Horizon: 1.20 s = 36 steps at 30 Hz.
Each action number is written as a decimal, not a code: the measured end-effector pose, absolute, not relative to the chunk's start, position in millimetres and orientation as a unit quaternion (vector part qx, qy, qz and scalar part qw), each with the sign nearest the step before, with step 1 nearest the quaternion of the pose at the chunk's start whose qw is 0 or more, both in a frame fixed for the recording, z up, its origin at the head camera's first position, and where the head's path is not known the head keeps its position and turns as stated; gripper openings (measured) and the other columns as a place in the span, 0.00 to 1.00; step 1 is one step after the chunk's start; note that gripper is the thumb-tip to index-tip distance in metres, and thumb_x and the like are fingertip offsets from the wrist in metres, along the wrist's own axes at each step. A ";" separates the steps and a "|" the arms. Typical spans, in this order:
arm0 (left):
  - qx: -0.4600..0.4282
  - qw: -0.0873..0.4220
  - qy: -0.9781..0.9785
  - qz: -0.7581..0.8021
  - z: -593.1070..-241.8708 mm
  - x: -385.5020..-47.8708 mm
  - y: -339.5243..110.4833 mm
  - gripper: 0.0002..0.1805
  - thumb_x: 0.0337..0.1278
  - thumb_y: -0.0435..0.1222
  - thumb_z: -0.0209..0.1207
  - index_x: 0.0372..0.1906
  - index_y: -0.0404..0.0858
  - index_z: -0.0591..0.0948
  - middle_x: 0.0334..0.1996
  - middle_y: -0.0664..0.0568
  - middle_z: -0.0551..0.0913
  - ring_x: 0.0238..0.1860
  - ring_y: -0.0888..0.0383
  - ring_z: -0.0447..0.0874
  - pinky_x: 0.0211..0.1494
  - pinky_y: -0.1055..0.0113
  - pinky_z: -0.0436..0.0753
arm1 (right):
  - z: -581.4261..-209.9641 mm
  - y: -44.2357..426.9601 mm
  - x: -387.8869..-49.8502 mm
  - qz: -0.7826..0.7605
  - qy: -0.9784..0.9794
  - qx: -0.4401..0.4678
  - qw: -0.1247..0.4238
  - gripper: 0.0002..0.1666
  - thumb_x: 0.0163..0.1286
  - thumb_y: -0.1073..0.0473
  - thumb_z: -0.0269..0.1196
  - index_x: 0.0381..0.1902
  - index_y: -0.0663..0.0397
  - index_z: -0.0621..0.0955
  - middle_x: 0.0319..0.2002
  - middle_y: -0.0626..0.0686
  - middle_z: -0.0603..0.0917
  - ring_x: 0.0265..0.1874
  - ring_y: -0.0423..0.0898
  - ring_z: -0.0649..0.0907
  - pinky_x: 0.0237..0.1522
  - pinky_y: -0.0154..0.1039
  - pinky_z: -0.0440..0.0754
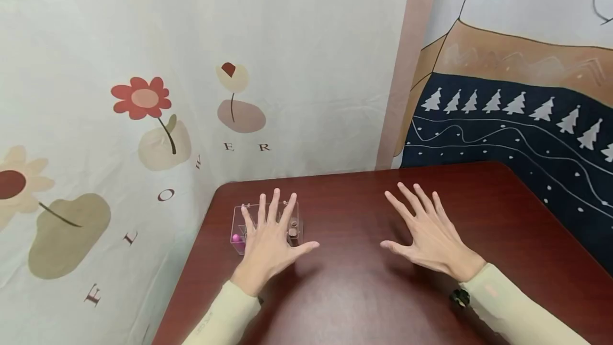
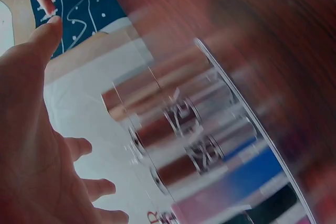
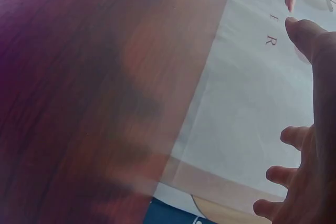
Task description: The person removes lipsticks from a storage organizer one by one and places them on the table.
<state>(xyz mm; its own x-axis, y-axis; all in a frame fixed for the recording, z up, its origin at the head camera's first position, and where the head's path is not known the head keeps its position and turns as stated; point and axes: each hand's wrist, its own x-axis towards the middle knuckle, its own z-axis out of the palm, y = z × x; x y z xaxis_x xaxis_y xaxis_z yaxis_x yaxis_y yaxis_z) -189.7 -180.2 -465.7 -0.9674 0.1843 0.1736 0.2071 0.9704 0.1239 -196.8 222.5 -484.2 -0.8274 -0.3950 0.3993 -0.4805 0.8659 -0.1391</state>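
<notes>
Above a red-brown table (image 1: 345,302), the left hand (image 1: 269,246) and right hand (image 1: 433,238) are held well apart, fingers straight and spread wide. Partly hidden by the left hand, a clear box (image 1: 238,218) of tubes (image 2: 156,134) is set far left. Beyond, a flower-printed cloth (image 1: 311,57) is hung.

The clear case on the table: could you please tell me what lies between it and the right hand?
In the head view, mostly bare tabletop; the left hand points its thumb into that stretch.
</notes>
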 end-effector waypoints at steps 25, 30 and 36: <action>-0.049 0.040 -0.990 -0.128 -470.4 -208.1 -249.5 0.79 0.45 0.74 0.84 0.98 0.56 0.54 0.97 0.36 0.50 0.95 0.18 0.39 0.80 0.14 0.74 | -475.6 192.3 -207.0 0.112 -0.934 0.283 0.189 0.62 0.72 0.25 0.74 0.95 0.39 0.66 0.93 0.58 0.66 0.90 0.68 0.70 0.87 0.74 0.72; -0.050 0.047 -0.989 -0.134 -472.0 -207.7 -249.7 0.78 0.43 0.73 0.86 0.97 0.57 0.57 0.94 0.36 0.57 0.94 0.18 0.44 0.63 0.23 0.91 | -474.4 179.5 -208.6 0.114 -0.927 0.301 0.195 0.61 0.72 0.27 0.76 0.94 0.40 0.68 0.92 0.59 0.68 0.88 0.68 0.72 0.86 0.72 0.75; -0.058 0.062 -0.988 -0.130 -470.4 -207.4 -245.0 0.76 0.42 0.70 0.88 0.96 0.58 0.61 0.91 0.38 0.63 0.93 0.21 0.51 0.44 0.31 0.95 | -474.4 163.5 -209.8 0.118 -0.916 0.324 0.203 0.60 0.70 0.29 0.78 0.93 0.42 0.70 0.91 0.60 0.70 0.86 0.68 0.76 0.81 0.72 0.80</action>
<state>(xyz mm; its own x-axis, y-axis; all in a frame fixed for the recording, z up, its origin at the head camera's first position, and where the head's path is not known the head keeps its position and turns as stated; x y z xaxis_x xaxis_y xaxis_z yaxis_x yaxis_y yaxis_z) -207.4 -245.0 -470.4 -0.9856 0.0984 0.1376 0.1306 0.9596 0.2491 -209.8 163.5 -474.4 -0.7076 -0.5466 0.4479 -0.6423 0.7617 -0.0852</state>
